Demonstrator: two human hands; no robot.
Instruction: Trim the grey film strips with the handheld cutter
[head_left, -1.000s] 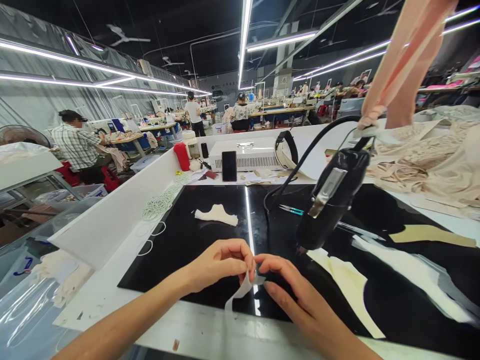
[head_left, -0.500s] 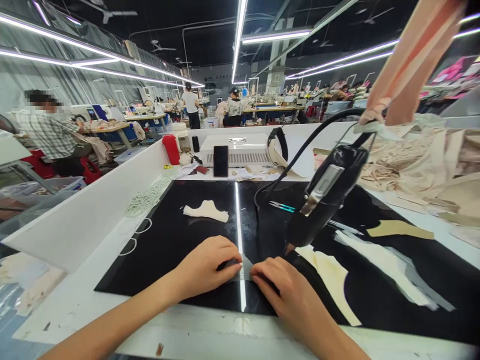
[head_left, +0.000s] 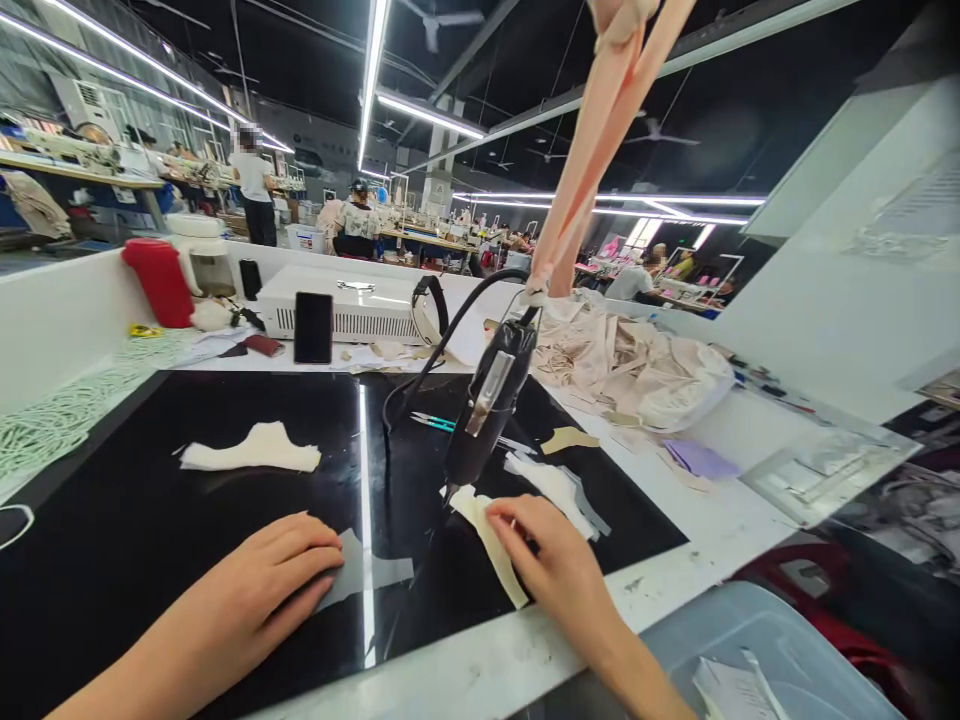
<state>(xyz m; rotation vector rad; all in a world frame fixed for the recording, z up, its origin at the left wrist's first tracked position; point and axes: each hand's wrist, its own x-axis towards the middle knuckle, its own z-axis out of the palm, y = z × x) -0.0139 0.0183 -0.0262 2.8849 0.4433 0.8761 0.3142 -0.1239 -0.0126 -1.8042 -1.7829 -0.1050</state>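
the left hand (head_left: pixel 262 585) lies flat on the black mat (head_left: pixel 150 520) near the near edge of the table (head_left: pixel 487 660). its grip is spread, fingers side by side, and presses down the left end of a thin, pale grey, half see-through piece (head_left: pixel 386 572). this piece lies flat and runs right from under the fingertips, across the bright reflected line of light. further right, the right hand (head_left: pixel 559 570) sets its fingertips on the far end of a cream, curved cut piece (head_left: pixel 501 570) lying flat on the mat; whether that grip pinches the edge cannot be told. a black hanging tool (head_left: pixel 487 410) points its tip just beside the cream piece's far end. far to the left lies a small cream stack (head_left: pixel 255 450).
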